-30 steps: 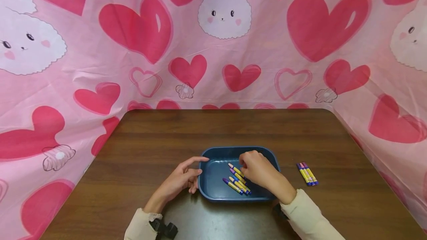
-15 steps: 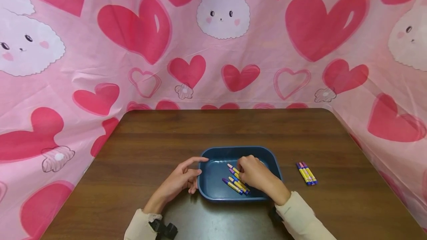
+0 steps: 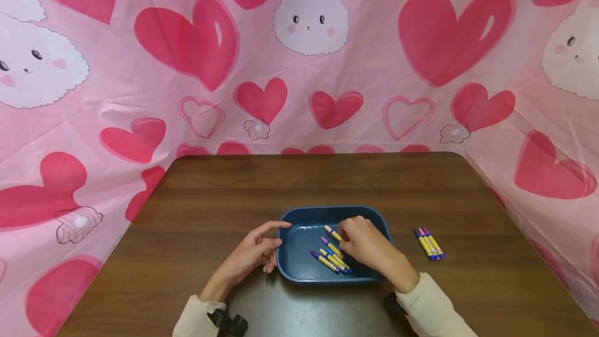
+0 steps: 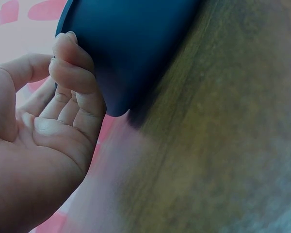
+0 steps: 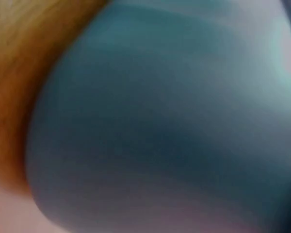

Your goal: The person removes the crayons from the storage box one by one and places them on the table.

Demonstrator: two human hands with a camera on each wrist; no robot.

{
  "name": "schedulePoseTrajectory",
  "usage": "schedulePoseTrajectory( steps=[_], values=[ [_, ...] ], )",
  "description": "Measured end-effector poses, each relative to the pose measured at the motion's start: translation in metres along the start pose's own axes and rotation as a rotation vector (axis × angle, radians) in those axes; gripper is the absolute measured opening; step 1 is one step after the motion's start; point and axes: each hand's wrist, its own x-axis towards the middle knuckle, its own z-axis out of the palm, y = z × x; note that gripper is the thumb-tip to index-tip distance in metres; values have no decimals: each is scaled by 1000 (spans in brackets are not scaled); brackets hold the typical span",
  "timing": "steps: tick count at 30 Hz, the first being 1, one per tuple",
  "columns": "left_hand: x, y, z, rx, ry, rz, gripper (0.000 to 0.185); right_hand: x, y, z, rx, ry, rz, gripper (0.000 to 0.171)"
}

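Note:
A dark blue tray (image 3: pixel 299 280) stands on the table with several yellow-wrapped crayons inside. My left hand (image 3: pixel 248 256) grips its left rim, index finger over the edge and thumb at the outer wall. In the left wrist view, curled fingers of that hand (image 4: pixel 53 111) meet the tray wall (image 4: pixel 131 43). Over the tray's right half, my right hand (image 3: pixel 367 241) has curled fingers pinching a pale-tipped crayon (image 3: pixel 333 232), whose far end they hide. A purple-tipped crayon (image 3: pixel 331 246) and several others, including a dark purple one (image 3: pixel 325 262), lie just left of these fingers.
Three crayons (image 3: pixel 429 244) lie side by side on the brown wooden table (image 3: pixel 224 191), right of the tray. A pink cloth (image 3: pixel 374 77) with hearts and rabbits hangs behind and at both sides. The right wrist view is blurred, mostly the tray wall (image 5: pixel 150 111).
My right hand has moved left over the crayons, then back right. The pale-tipped crayon has shifted right and away from the others. The left hand stays at the rim.

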Motion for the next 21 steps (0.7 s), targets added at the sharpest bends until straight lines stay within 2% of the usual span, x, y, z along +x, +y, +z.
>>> schedulePoseTrajectory(
  steps=[4,12,21],
  values=[
    [0,0,0,0,-1,3,47,-6,0,-11,-10,46,13,8],
    [-1,-1,-1,5,-5,6,50,-23,7,-36,-40,165,-10,11],
    [0,-2,-1,-2,0,9,49,-41,20,-55,-73,298,-53,8]
  ],
)
